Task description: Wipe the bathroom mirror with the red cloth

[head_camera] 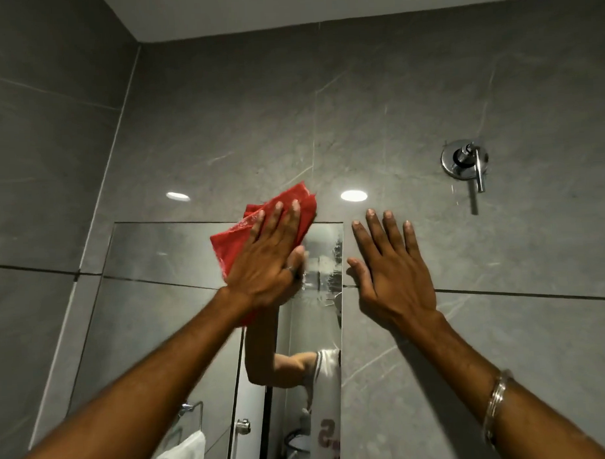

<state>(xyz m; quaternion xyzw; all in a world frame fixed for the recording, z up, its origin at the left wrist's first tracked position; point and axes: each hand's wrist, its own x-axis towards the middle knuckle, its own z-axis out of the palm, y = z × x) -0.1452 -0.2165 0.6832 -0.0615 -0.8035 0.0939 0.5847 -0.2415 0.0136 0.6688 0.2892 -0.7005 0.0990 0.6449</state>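
Head view: the red cloth [260, 227] is pressed flat against the top edge of the mirror [165, 268] under the left hand [264, 254], fingers spread open, palm on the fabric rather than clenched round it. The right hand [395, 270] lies open and empty on the tiled wall [427, 104], just beside the mirror's right edge. Risk: with no closed grip, the cloth may slide out from under the palm and drop; part of it, at 12 o'clock, already overlaps the tile, so the top strip could be missed. Streaks and haze are seen on the glass at 3 o'clock of the left hand. Grey tiles throughout; a chrome valve [465, 163] at 2 o'clock, a white towel [185, 453] reflected at 6 o'clock.
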